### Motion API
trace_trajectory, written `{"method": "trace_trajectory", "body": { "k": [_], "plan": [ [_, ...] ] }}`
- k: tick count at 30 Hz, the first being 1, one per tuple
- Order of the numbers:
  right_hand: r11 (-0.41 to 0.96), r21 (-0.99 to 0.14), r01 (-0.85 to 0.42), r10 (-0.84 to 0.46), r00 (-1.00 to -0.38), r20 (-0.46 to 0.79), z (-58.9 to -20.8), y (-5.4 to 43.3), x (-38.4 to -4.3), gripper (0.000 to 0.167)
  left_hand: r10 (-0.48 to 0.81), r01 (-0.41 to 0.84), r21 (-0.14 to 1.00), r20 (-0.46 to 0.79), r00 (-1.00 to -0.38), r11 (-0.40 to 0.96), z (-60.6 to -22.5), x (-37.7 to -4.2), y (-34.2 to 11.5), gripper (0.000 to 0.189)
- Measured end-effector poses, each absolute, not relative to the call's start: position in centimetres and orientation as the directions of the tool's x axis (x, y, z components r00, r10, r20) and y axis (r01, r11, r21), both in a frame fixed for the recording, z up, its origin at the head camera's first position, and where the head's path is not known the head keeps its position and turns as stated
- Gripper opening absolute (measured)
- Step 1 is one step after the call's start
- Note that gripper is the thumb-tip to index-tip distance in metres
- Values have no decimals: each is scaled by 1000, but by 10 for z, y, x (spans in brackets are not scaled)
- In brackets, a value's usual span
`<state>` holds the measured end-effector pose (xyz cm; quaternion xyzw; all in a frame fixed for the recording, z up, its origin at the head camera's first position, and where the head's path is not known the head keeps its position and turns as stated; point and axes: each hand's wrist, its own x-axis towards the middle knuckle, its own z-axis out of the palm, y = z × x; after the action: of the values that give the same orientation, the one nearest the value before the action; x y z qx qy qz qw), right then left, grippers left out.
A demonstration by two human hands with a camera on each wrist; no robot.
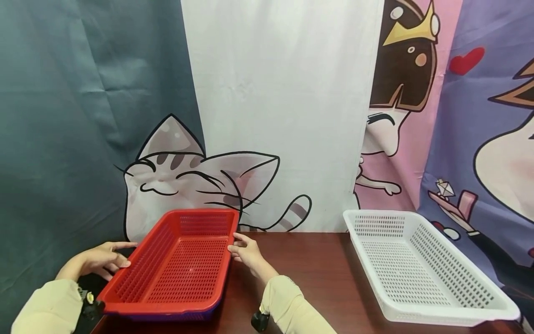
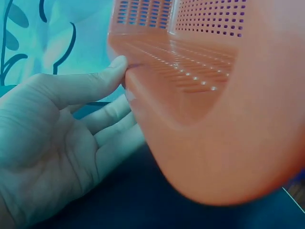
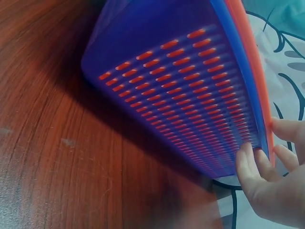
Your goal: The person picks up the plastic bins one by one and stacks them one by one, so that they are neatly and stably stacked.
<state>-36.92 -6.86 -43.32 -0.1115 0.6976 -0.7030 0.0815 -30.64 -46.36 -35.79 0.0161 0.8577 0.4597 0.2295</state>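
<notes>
A red perforated plastic basket [image 1: 187, 271] sits nested inside a blue basket [image 1: 175, 316], whose outer wall fills much of the right wrist view. My left hand [image 1: 100, 260] holds the red basket's left rim, its thumb on the edge and several fingers beneath it. At the opposite side, my right hand [image 1: 248, 255] grips the rim near the far right corner. In the right wrist view, that hand's fingers [image 3: 245, 164] lie along the blue outer wall and the red rim. Nothing lies inside the red basket.
A white perforated basket [image 1: 450, 313] stands on the right of the brown wooden table [image 1: 304, 273]. Cloth curtains with cartoon figures hang behind the table [image 1: 275, 93]. The nested baskets stand at the table's left edge.
</notes>
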Motion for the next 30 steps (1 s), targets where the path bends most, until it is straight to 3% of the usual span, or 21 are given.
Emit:
{"method": "trace_trajectory", "body": {
  "k": [7, 16, 30],
  "plan": [
    [-89, -995, 48, -302, -953, -19, -431, -71, -369, 59, 233, -199, 788, -396, -888, 583, -358, -306, -461, 78],
    [-69, -995, 77, -288, -956, -54, -428, -72, -370, 60, 191, -205, 776, -385, -903, 596, -357, -308, -458, 76],
    [-86, -995, 40, -279, -960, -14, -420, -66, -370, 62, 229, -122, 788, -317, -920, 603, -343, -304, -450, 77]
  ]
}}
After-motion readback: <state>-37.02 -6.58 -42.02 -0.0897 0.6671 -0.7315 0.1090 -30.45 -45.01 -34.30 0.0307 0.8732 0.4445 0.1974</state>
